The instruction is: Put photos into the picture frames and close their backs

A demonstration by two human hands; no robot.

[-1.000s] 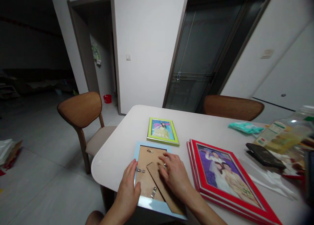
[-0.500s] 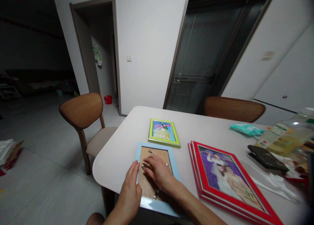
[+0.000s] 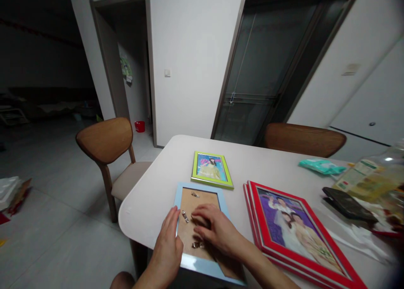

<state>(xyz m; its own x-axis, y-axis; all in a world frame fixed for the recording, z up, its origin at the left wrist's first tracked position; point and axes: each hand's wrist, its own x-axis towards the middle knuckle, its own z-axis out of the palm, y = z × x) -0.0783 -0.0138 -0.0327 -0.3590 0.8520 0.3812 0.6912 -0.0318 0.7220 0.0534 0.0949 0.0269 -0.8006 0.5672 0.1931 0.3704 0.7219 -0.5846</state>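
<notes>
A light blue picture frame (image 3: 197,263) lies face down at the table's near edge, its brown backing board (image 3: 189,233) showing small metal clips. One clip (image 3: 185,216) is near the left side, another (image 3: 195,194) near the far end, and a third near the lower end. My left hand (image 3: 168,242) rests along the frame's left edge, fingers stretched out and holding nothing. Over the right part of the backing is my right hand (image 3: 214,228), its fingers bent; what lies under the fingertips is hidden. Beyond the blue frame sits a green frame (image 3: 212,182) with a picture.
Red frames (image 3: 252,221) are stacked on the right of the white table (image 3: 142,209). Farther right are a teal packet (image 3: 322,167), a dark wallet-like object (image 3: 349,205), white plastic and a large bottle (image 3: 362,177). Wooden chairs (image 3: 105,139) stand at the left and far side.
My right hand has moved right, away from the left clip, which now shows fully and sits turned inward. The lower clip also points differently. My left hand stays on the frame's edge.
</notes>
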